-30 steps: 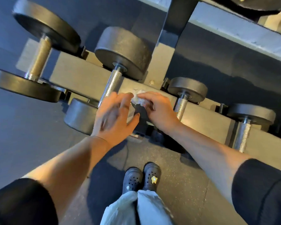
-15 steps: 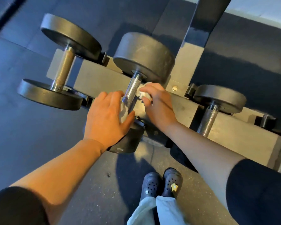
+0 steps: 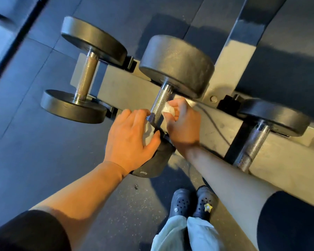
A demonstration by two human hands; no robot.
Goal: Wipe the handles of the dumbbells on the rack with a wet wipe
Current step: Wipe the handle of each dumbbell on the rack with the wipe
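Note:
Three dumbbells lie on the rack's beam [image 3: 129, 91]. The middle dumbbell has a knurled steel handle [image 3: 160, 100] between dark round heads. A white wet wipe [image 3: 168, 108] passes behind the low part of this handle. My right hand [image 3: 184, 124] pinches one end of the wipe on the handle's right side. My left hand [image 3: 129, 138] holds the other end between thumb and palm on the left side, with its fingertips at the handle. The near head of this dumbbell is mostly hidden under my left hand. The left dumbbell's handle [image 3: 86, 78] and the right dumbbell's handle [image 3: 252, 144] are bare.
A slanted rack upright [image 3: 232, 57] rises just right of the middle dumbbell. Dark rubber floor [image 3: 34, 151] lies to the left and below. My feet in black clogs [image 3: 192, 201] stand close to the rack's front.
Both hands moved with the wipe from the rack beam onto the middle dumbbell's handle. The wipe now sits round the handle's low part. The view shifted left and closer.

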